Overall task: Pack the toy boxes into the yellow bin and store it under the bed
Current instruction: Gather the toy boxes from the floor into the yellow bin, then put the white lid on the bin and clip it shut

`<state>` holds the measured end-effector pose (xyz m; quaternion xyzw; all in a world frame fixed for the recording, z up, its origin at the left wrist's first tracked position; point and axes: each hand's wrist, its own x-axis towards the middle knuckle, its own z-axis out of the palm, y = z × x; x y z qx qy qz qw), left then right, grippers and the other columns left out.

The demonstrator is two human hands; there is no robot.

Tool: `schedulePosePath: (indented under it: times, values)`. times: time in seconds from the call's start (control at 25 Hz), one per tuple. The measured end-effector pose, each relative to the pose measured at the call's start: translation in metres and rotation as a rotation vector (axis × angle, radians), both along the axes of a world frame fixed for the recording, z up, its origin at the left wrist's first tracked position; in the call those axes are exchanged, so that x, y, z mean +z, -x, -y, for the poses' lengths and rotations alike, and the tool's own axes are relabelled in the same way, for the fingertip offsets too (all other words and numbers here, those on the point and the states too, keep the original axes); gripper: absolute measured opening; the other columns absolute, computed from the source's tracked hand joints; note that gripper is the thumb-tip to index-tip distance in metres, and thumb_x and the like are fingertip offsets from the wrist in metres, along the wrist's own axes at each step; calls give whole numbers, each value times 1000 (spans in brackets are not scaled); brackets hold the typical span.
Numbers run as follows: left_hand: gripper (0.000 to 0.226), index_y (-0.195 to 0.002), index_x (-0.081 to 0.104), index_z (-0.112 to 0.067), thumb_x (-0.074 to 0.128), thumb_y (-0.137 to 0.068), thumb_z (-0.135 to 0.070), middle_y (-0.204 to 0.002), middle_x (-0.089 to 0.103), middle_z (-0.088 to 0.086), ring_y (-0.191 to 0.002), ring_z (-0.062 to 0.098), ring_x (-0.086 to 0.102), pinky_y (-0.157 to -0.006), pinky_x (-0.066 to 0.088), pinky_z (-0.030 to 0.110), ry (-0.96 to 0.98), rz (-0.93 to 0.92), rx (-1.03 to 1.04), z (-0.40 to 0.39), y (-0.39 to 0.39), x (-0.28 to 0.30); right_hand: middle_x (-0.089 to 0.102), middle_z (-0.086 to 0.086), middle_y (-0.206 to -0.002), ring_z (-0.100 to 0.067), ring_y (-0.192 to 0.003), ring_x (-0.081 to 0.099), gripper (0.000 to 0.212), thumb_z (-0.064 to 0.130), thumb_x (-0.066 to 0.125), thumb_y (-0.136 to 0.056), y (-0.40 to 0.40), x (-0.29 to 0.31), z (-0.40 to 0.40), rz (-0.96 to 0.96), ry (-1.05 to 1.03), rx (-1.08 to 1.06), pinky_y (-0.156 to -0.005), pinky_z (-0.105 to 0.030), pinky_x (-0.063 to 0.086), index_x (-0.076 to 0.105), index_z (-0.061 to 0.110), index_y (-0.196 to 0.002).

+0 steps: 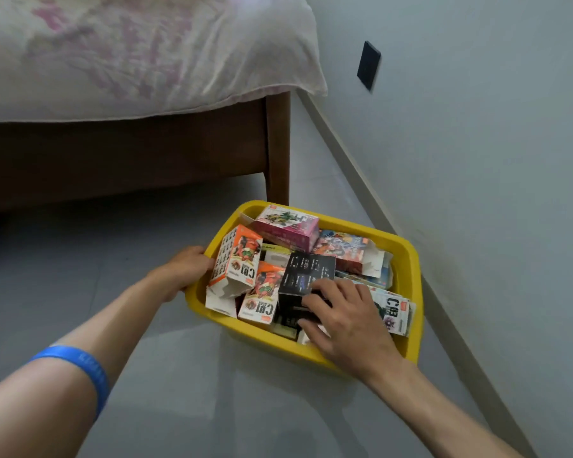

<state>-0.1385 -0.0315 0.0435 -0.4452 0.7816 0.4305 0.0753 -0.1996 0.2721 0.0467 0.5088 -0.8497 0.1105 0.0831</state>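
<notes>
Left hand [187,269] fingertips curl over the yellow bin [407,259] rim, out of sight inside; right hand [343,317] covers the near part of the black box [306,272], can't tell if its fingers grip or just rest; boxes under that palm hidden, count unclear; small print on the boxes unreadable; text on the blue wristband [80,365] blurred; both arms cut off at the bottom edge; bed [123,61] cut off left and top; space under it too dark to read.

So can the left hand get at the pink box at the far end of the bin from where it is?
Probably yes. The left hand grips the yellow bin rim, and the pink box lies on top, uncovered; only the upright orange box stands between.
</notes>
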Motion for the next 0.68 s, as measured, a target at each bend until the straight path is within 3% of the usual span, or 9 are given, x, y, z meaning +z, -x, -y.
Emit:
schedulePosePath:
  times: [0.12,0.2,0.28,0.36,0.48,0.56,0.64,0.68]
  values:
    - [24,-111,62,-18,56,-96,-35,-104,69,10,-87,28,70,-67,61,41,-166,190,-29,33,-52,25,66,-1,-111,-21,-97,58,27,42,53,-94,-3,6,23,81,110,141,-81,-37,48,67,19,-95]
    - [46,-119,64,-14,58,-91,-50,-109,70,10,-93,30,72,-79,60,46,-215,194,-26,52,-76,44,64,0,-109,-19,-95,58,24,38,53,-92,3,17,57,134,201,163,-80,-34,48,65,19,-100]
    - [63,-132,54,-20,58,-85,-61,-122,62,4,-106,30,66,-85,56,45,-120,117,-20,55,-73,54,63,0,-115,-22,-99,59,29,37,55,-91,18,29,94,220,218,102,-81,-35,46,61,20,-114]
    - [72,-145,37,-35,61,-83,-63,-133,49,0,-121,29,54,-91,50,46,-56,20,-81,41,-64,57,57,-2,-135,-26,-114,56,46,40,57,-93,32,34,136,235,48,33,-90,-42,47,49,24,-136]
    - [55,-142,27,-57,51,-92,-60,-149,41,0,-122,19,53,-99,47,38,-73,-49,-299,18,-54,38,51,-1,-145,-28,-125,48,53,35,58,-94,45,25,173,217,-172,22,-101,-47,45,43,26,-144]
    - [50,-139,24,-60,48,-95,-55,-146,42,1,-115,13,58,-90,54,32,-130,-146,-283,20,-58,29,55,0,-140,-26,-124,47,48,28,61,-92,54,19,180,303,-103,38,-102,-44,45,50,24,-139]
    - [52,-137,22,-55,53,-96,-48,-135,53,1,-94,5,63,-62,55,19,-159,-165,-166,30,-65,23,56,1,-138,-25,-122,48,46,32,61,-90,57,20,178,285,-57,48,-101,-43,44,53,24,-134]
    - [52,-139,27,-48,56,-96,-45,-127,58,2,-87,5,63,-56,52,20,-143,-143,-86,34,-67,19,56,1,-138,-25,-123,48,44,34,60,-90,56,23,178,228,-29,56,-101,-44,43,55,23,-133]
